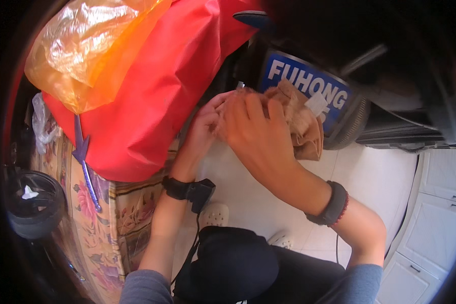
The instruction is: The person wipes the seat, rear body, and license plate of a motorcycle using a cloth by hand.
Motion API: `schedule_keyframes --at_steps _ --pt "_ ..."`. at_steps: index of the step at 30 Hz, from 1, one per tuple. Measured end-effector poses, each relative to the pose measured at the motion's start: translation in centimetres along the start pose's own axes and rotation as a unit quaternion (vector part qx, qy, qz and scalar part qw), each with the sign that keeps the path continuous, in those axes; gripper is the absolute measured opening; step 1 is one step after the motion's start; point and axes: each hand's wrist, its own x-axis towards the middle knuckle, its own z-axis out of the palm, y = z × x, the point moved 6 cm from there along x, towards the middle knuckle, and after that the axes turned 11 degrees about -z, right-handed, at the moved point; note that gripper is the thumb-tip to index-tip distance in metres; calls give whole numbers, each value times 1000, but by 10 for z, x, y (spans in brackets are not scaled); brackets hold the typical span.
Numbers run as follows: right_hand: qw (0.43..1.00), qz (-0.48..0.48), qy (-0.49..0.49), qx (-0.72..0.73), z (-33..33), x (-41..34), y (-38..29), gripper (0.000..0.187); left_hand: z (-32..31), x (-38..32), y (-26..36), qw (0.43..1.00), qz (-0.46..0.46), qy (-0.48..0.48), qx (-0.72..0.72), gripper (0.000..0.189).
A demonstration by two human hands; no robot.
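Observation:
A brown piece of plush fabric [302, 131] with a furry side, a smooth side and a small white tag is bunched up in front of a dark machine. My right hand [258, 129] lies over its left part with fingers curled around the pile. At the fabric's left edge, my left hand [207, 116] grips it; some of those fingertips are hidden behind the plush and my right hand. Close behind the fabric, the machine carries a blue plate [288, 72] with large white lettering.
On the left, a red sheet-like cover [148, 114] and an orange plastic bag [79, 57] lie over a surface with floral cloth [133, 220]. A purple slender object [87, 178] hangs beside them. A black round-topped object [36, 201] stands at left, white cabinets [435, 224] at right.

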Motion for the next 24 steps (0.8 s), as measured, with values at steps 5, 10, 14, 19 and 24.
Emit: schedule_keyframes --at_steps 5,10,14,19,24 --pt "998 -9 63 27 21 -24 -17 36 -9 15 -7 997 43 -63 -13 62" --pt "993 -47 64 91 17 -45 -18 35 -11 10 0 996 14 -79 -36 64" --pt "972 0 70 223 0 -78 -8 39 -9 13 -5 992 3 -118 -44 61" --pt "974 63 99 195 -42 -89 36 51 -7 6 -12 993 -32 -55 -97 33" --pt "971 120 207 -19 -25 -48 72 70 0 18 -19 996 -32 -51 -66 11"
